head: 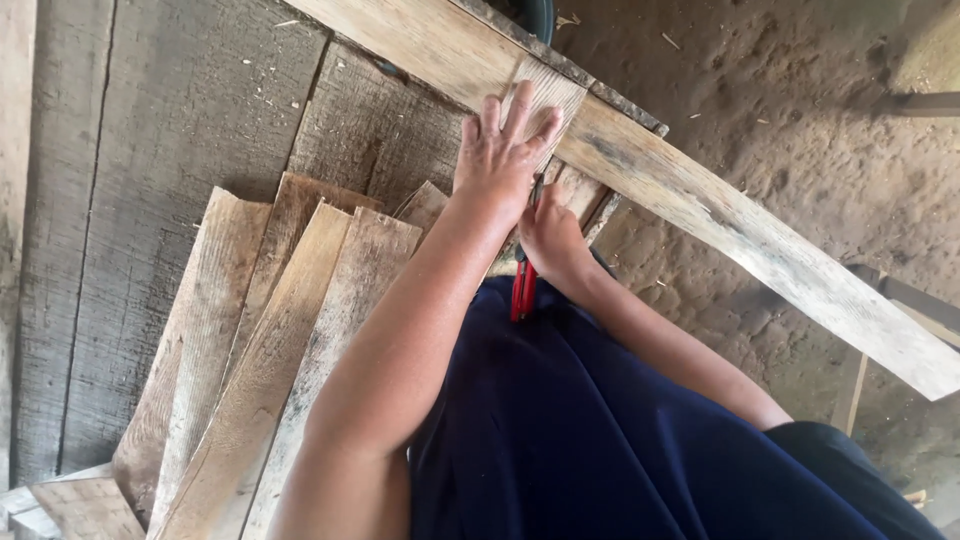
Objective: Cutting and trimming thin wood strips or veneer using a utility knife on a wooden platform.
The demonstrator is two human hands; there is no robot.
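My left hand (503,143) lies flat, fingers spread, on a short pale wooden piece (553,92) that rests across a long rough plank (740,235). The plank runs diagonally from the top middle to the right edge. Just below it, my right hand (550,238) is closed around a red-handled tool (522,288). The tool's dark tip points up toward the short piece, next to my left hand. What the tip touches is hidden by my hands.
Several weathered wooden slats (270,340) lie fanned out at lower left on a grey board surface (150,150). Dirt floor (800,90) fills the right side. My dark blue garment (600,440) covers the lower middle.
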